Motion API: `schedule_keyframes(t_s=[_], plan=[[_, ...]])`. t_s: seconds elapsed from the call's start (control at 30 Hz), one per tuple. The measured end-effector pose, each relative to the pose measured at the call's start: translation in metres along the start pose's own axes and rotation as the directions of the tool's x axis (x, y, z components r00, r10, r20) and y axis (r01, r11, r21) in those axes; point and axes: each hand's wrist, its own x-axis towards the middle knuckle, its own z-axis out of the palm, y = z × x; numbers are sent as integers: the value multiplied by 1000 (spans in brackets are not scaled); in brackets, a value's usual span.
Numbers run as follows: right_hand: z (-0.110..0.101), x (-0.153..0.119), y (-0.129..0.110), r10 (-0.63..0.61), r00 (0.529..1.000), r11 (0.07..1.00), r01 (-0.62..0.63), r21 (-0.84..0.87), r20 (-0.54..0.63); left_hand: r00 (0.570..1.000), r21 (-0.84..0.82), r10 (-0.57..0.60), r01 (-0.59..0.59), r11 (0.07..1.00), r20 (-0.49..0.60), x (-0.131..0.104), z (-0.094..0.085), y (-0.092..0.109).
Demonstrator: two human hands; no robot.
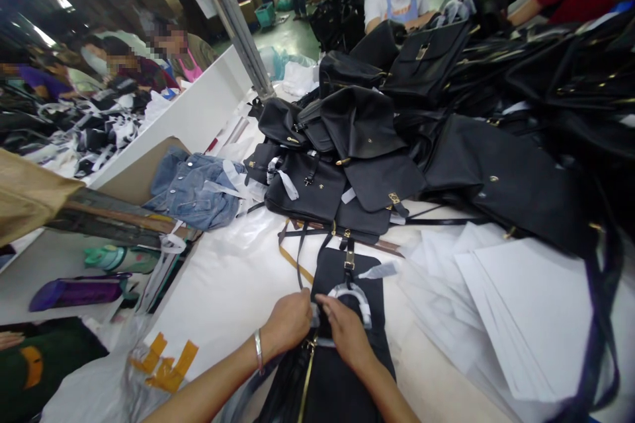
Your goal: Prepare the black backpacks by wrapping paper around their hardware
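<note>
A black backpack [333, 380] lies in front of me, its flap [374, 287] folded back away from me. The flap carries a gold buckle [350, 259], and a gold zipper [307, 377] runs down the body. The carry handle [364, 304] is wrapped in pale plastic. My left hand [292, 318], with a silver bracelet at the wrist, is closed at the bag's left edge, around a thin black strap [299, 258]; its fingertips are partly hidden. My right hand [346, 330] rests beside the handle, fingers stretched toward my left hand.
More black bags [317, 185] are heaped beyond and to the right. White sheets [530, 310] lie at the right, a denim jacket [198, 188] at the left. A purple bottle [77, 292] stands on a lower shelf; a metal post [233, 20] rises behind. Other people sit farther back.
</note>
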Motion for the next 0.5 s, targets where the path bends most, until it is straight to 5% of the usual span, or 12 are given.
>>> schedule_keyframes(t_s=[0.1,0.2,0.33,0.5], plan=[[6,-5,11,36,994,997,-42,-67,-99,1000,-2,9,-9,1000,-7,6,3,7],[3,-7,19,2,1000,1000,-3,-29,-5,1000,0,14,-14,1000,-10,12,6,12],[-11,-11,20,118,983,986,-132,-99,-139,998,7,44,-44,999,-46,19,7,20],[-14,-23,23,101,994,989,-104,-106,-36,992,15,99,-98,995,-76,26,8,30]])
